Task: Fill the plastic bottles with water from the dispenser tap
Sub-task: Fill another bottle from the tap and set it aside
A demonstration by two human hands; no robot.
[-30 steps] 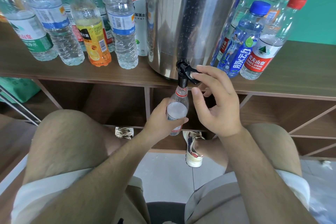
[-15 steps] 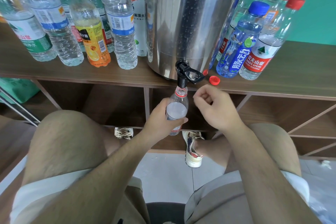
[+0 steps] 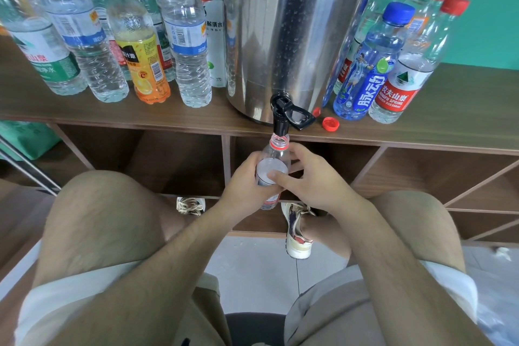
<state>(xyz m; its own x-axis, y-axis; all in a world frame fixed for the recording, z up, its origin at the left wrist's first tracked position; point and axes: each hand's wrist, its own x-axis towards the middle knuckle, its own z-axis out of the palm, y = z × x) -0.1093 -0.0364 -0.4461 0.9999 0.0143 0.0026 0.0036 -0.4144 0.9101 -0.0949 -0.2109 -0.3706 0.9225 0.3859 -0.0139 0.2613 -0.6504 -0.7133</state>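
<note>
A clear plastic bottle [image 3: 273, 159] with a red neck ring stands uncapped directly under the black tap [image 3: 282, 116] of the steel dispenser [image 3: 295, 25]. Water fills it to about the shoulder. My left hand [image 3: 244, 187] grips the bottle's body from the left. My right hand [image 3: 306, 177] wraps around it from the right, thumb on its front. The tap's black lever [image 3: 302, 118] sticks out to the right with no hand on it. A loose red cap [image 3: 330, 123] lies on the shelf beside the tap.
The wooden shelf [image 3: 112, 112] carries several capped bottles left of the dispenser, among them a yellow-capped orange one [image 3: 140, 48]. More bottles stand to the right, including a blue-capped one [image 3: 370, 64] and a red-labelled one [image 3: 407, 70]. My knees and shoes are below.
My right hand left the tap lever, dropped down and took hold of the bottle from the right. The left hand and bottle stayed under the tap.
</note>
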